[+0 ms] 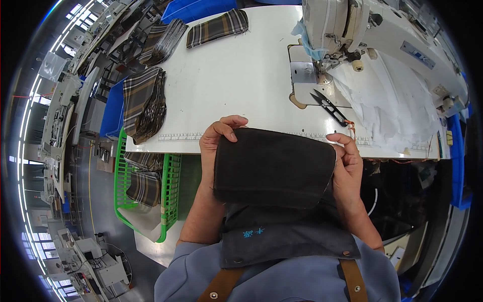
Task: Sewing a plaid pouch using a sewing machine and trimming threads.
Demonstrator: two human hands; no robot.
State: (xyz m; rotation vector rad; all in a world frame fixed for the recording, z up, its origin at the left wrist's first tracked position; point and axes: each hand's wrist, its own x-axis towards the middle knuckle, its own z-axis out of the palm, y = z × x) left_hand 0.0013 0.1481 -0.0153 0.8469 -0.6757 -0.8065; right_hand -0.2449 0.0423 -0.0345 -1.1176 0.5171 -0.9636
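Observation:
Between my hands I hold up a dark brown, nearly black fabric panel (pixel 274 168), roughly rectangular with rounded corners. My left hand (pixel 216 138) grips its upper left corner, thumb on the front face. At the right edge, my right hand (pixel 347 161) closes on the panel with fingers curled and partly hidden behind it. The panel hangs over the near edge of the white table (pixel 226 95), in front of my dark apron (pixel 292 246). Beyond my right hand, black thread snips (pixel 329 107) lie on the table, near the sewing machine (pixel 342 35).
Plaid fabric stacks (pixel 144 103) line the table's left side, and another plaid piece (pixel 218 28) lies at the back. White cloth (pixel 382 100) is heaped on the right. A green basket (pixel 171 194) with plaid pieces stands below the left edge, beside a blue bin (pixel 111 110).

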